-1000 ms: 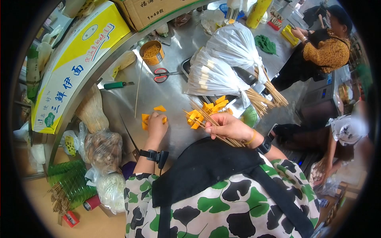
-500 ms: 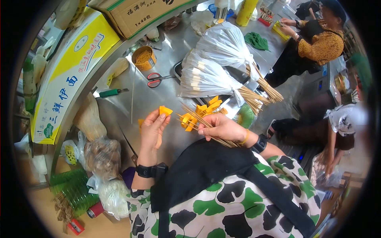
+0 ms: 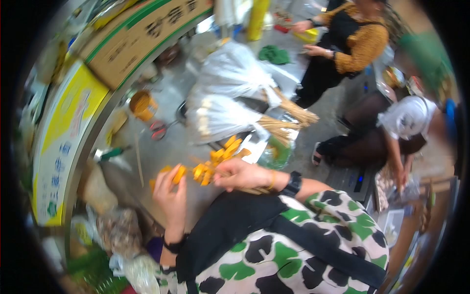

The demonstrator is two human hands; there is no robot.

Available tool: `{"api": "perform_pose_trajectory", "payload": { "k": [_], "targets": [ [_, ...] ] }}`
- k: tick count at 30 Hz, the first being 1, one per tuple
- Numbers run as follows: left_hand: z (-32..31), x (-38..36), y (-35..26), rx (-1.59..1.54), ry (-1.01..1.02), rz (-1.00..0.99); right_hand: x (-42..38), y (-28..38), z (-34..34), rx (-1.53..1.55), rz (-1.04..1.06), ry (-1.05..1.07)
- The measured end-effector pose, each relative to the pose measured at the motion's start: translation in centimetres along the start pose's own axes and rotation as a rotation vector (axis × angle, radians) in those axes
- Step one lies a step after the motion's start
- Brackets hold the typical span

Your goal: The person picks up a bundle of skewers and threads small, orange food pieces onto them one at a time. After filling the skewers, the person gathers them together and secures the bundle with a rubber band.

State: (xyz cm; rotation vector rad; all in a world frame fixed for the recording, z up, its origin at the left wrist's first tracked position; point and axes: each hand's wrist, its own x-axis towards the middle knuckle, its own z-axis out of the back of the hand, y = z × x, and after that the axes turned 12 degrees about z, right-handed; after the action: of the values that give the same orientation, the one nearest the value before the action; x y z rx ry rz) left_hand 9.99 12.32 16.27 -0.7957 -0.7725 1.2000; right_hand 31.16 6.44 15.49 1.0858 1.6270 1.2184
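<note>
In the head view, the left hand (image 3: 169, 196) is raised over the near part of the metal counter (image 3: 164, 149), pinching an orange piece (image 3: 179, 174) between thumb and fingers. More orange shows just behind those fingers, but whether it is held or lies on the counter I cannot tell. The right hand (image 3: 242, 175) is closed around a bunch of thin sticks (image 3: 257, 191), whose tail ends poke out below the palm toward the black apron (image 3: 230, 223). A cluster of orange chunks (image 3: 201, 174) sits at the front of this hand, between the two hands; blur hides how each chunk is fixed.

The orange piece is bright and small. The chunks look thick, with flat cut sides, and the sticks are pale brown.

Beyond the right hand, further orange lumps (image 3: 225, 149) lie close to two white plastic bags (image 3: 215, 117), from which bundles of skewers (image 3: 291, 105) stick out to the right. Left of the bags are scissors (image 3: 157, 130) and a round can (image 3: 143, 105). A green cloth (image 3: 274, 55) lies farther off. A cardboard box (image 3: 147, 34) borders the far left side. Two other people are on the right, one in an orange patterned sleeve (image 3: 364, 49).
</note>
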Motion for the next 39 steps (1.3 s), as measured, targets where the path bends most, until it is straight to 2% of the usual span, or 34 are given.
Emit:
{"api": "perform_pose_trajectory", "payload": {
  "k": [2, 11, 15, 18, 21, 22, 24, 27, 31, 34, 37, 39],
  "targets": [
    [-0.2, -0.2, -1.1, 0.093, -0.075, -0.118, -0.1, 0.1, 0.1, 0.012, 0.011, 0.006],
    [-1.6, -1.0, -1.7, 0.049, 0.066, -0.096, -0.1, -0.1, -0.2, 0.049, 0.042, -0.045],
    [-1.9, -0.4, -1.5, 0.062, 0.151, -0.095, -0.1, -0.4, 0.4, -0.029, 0.041, -0.053],
    [-1.9, 0.1, -0.8, -0.059, 0.247, -0.067, -0.2, 0.0, 0.6, -0.035, 0.019, -0.101],
    [-2.7, 2.5, 3.5, -0.482, 0.257, 0.169, 0.3, -2.0, 1.4, -0.198, 0.253, -0.163],
    [-2.5, 3.6, 5.7, -0.300, 0.185, 0.193, 0.4, -2.6, 1.7, -0.220, 0.292, -0.189],
    [-2.2, 5.3, 10.0, 0.058, 0.028, 0.231, 0.0, -1.8, 2.0, -0.100, 0.204, -0.154],
    [-2.9, 5.1, 13.6, 0.640, -0.052, 0.034, -0.9, -0.4, 2.4, 0.146, 0.135, -0.066],
    [-3.7, 5.2, 16.0, 0.699, 0.146, 0.124, -1.4, 0.9, 2.1, 0.417, 0.117, 0.016],
    [-4.0, 4.6, 15.6, 0.711, 0.092, 0.132, -1.3, -0.1, 1.7, 0.450, 0.134, 0.052],
    [-3.8, 4.2, 15.5, 0.666, 0.076, -0.024, -1.7, 0.0, 1.1, 0.401, 0.129, 0.080],
    [-3.5, 3.9, 15.4, 0.478, 0.141, 0.158, -1.8, -0.1, 1.3, 0.411, 0.073, 0.110]
  ]
}}
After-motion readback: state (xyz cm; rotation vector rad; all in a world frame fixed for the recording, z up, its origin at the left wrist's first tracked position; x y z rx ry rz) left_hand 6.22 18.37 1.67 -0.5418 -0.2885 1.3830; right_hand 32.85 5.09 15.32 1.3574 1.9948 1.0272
